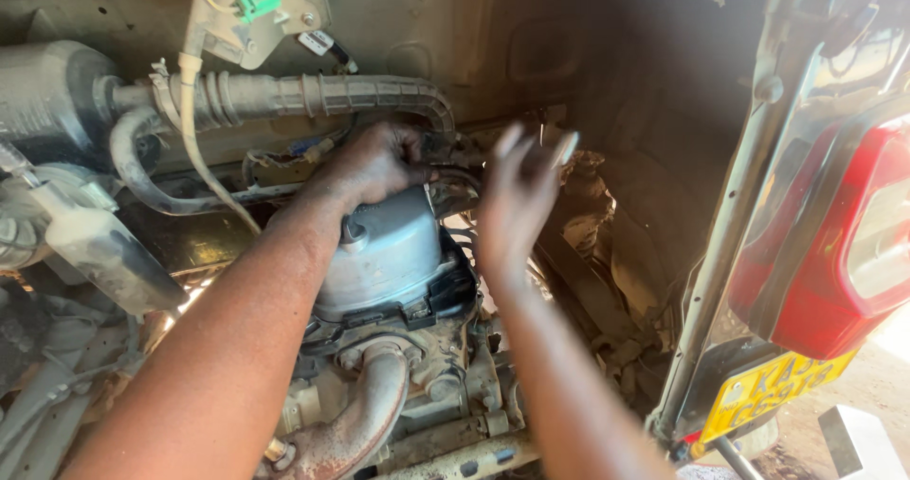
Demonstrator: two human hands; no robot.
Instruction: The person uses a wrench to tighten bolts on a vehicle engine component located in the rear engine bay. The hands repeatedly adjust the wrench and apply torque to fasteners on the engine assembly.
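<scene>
The person leans into the open engine bay of a small vehicle, both arms reaching in. The left hand [374,163] is curled, fingers closed around something dark just beyond the top edge of the grey engine cover [384,253], which sits directly beneath the palm; it looks like a thick black wire or its plug [453,179], though the fingers hide most of it. The right hand [519,196] is just to the right of the left, fingers spread and blurred, touching nothing that can be made out. Above the left hand runs the ribbed grey hose [332,96], and a thin pale tube [204,163] hangs down past the left wrist. Below the cover, toward the person, lies the rusty exhaust pipe [365,423]. Well off to the right of the right hand is the red tail lamp [834,243], with a yellow plate [773,390] under it.

To do this grip well, the judgement is that the left hand should hold the plug by its body and not the wire, pulling straight along its line so nothing bends. The right hand would serve best steadying the cover or the nearby wiring. The pale tube and the ribbed hose sit close and could be snagged by the forearm.
</scene>
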